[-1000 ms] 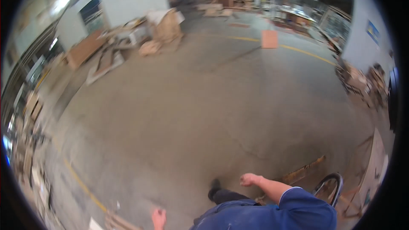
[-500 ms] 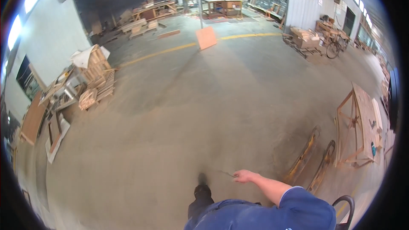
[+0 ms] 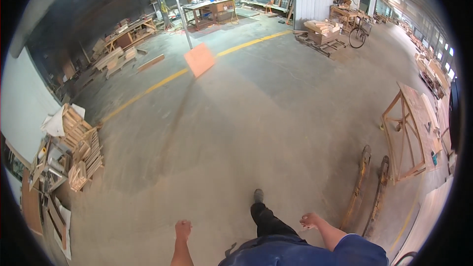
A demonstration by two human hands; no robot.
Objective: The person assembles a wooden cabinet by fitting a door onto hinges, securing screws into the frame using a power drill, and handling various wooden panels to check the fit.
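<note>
My left hand (image 3: 183, 229) hangs out in front at the lower left, fingers curled loosely, with nothing showing in it. At the lower right my right hand (image 3: 310, 220) is closed, its fingers bent inward; what it holds, if anything, is too small to make out. Both hands are over the bare concrete floor and touch nothing around them. Between them one leg in dark trousers steps forward, its shoe (image 3: 258, 196) on the floor. Nearest to my right hand lie two worn yellow forks of a pallet truck (image 3: 358, 184).
A wooden trestle table (image 3: 419, 128) stands to the right. Pallets and scrap wood (image 3: 86, 152) are piled at the left. Ahead, an orange-brown board (image 3: 200, 60) leans at a pole beside a yellow floor line (image 3: 253, 43). Farther off are a workbench (image 3: 209, 6) and a bicycle (image 3: 357, 37).
My view has turned right and moved forward. My left hand has come into view. The thin strip seen sticking out of my right hand no longer shows.
</note>
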